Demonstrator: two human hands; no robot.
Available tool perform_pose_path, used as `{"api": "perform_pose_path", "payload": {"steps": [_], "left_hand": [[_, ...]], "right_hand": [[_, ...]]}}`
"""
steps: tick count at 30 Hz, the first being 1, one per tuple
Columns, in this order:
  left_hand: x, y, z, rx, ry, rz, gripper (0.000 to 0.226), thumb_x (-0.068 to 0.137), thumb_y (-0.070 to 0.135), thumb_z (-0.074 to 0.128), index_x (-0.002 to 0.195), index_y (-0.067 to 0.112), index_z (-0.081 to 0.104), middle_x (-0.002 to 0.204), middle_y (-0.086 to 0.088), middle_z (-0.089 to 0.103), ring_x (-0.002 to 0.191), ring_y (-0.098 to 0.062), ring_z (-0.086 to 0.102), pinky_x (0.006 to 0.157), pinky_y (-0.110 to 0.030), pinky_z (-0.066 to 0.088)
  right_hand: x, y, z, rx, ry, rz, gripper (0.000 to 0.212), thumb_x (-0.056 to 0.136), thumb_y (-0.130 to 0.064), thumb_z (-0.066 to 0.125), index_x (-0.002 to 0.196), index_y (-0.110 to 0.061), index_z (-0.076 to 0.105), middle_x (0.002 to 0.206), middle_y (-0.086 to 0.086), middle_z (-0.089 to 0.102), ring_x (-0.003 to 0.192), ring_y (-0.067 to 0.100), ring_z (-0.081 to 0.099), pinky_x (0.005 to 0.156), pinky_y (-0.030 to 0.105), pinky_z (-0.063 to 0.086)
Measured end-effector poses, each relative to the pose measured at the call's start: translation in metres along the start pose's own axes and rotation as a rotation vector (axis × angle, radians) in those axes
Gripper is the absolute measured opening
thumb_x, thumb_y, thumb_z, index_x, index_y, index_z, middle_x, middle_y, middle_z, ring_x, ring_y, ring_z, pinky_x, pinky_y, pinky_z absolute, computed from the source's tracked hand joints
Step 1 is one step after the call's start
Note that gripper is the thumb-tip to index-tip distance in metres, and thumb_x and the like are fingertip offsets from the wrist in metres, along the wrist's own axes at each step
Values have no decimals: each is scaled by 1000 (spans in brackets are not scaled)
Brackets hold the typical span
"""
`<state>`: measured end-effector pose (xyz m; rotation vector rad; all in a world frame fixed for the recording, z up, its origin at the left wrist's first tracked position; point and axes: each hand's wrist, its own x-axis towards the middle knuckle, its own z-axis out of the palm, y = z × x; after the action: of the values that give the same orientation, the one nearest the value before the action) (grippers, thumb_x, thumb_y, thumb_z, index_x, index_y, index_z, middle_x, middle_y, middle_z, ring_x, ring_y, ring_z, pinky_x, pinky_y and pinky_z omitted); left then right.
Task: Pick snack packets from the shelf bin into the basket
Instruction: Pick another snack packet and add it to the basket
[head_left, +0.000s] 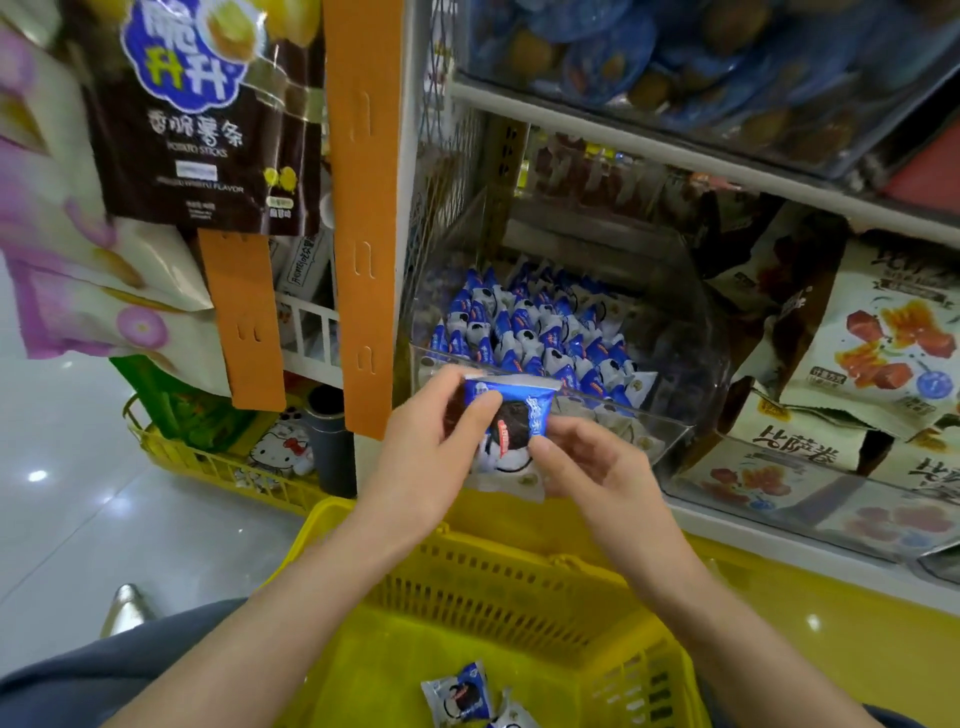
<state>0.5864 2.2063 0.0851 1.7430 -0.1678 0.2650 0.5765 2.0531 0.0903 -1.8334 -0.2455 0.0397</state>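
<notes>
item 1, bottom of frame: yellow basket (519, 597), near side cut off by the frame edge. loose packets (460, 693) lie on its floor, blue and white, the lower one cropped, print too small to read.

item 2, centre: snack packet (511, 421), blue top, dark round biscuit pictured, held above the basket's far rim and just in front of the bin. my left hand (421, 452) grasps its upper left with the thumb across the face. my right hand (592, 467) pinches its lower right corner. the white lettering is blurred and partly hidden by my fingers.

item 3, centre, behind the hands: clear shelf bin (670, 431), holding many matching bin packets (524, 332) standing in rows; labels illegible.

item 4, upper left: brown hanging bag (208, 114), top cropped, reads "potato sticks" under chinese characters. the flavour line is smeared.

item 5, right: cream bags (883, 338) with red pieces pictured, chinese print, partly cut off.

item 6, top right: upper bin (675, 52), blue wrappers, out of focus.
</notes>
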Motion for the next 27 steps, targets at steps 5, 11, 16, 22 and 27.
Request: {"api": "perform_pose_path", "payload": {"steps": [5,11,16,22,27], "left_hand": [[30,6,-19,320,53,283,24,95,22,44,118,21,52,104,14,54,96,7,50,83,-9,40],[57,-14,-27,927,-163,459,34,97,37,29,112,20,54,108,2,60,98,-15,52,83,-27,32],[62,-19,-26,994,-205,536,37,96,36,31,94,16,62,88,0,66,82,-19,59,76,-30,38],[67,-28,-28,969,-124,692,36,91,27,35,79,15,67,70,1,65,63,-17,59,61,-27,45],[70,-34,-29,950,-118,733,33,92,26,38,81,15,66,71,0,65,65,-18,59,63,-27,43]], "right_hand": [[35,-19,-18,35,227,-15,25,83,-33,60,103,-20,65,88,-7,72,79,1,65,67,12,51],[148,-29,-20,-163,455,-83,29,90,-28,58,112,-10,62,102,2,66,92,13,62,82,26,50],[231,-13,-21,-440,432,-60,29,95,-28,49,112,-8,61,100,7,63,79,15,58,59,5,38],[279,10,-11,-625,318,77,31,93,-24,53,111,0,62,113,19,64,103,32,59,89,38,46],[291,12,-5,-866,148,146,34,90,-31,58,61,-13,53,59,-1,49,55,10,46,57,26,34]]}}
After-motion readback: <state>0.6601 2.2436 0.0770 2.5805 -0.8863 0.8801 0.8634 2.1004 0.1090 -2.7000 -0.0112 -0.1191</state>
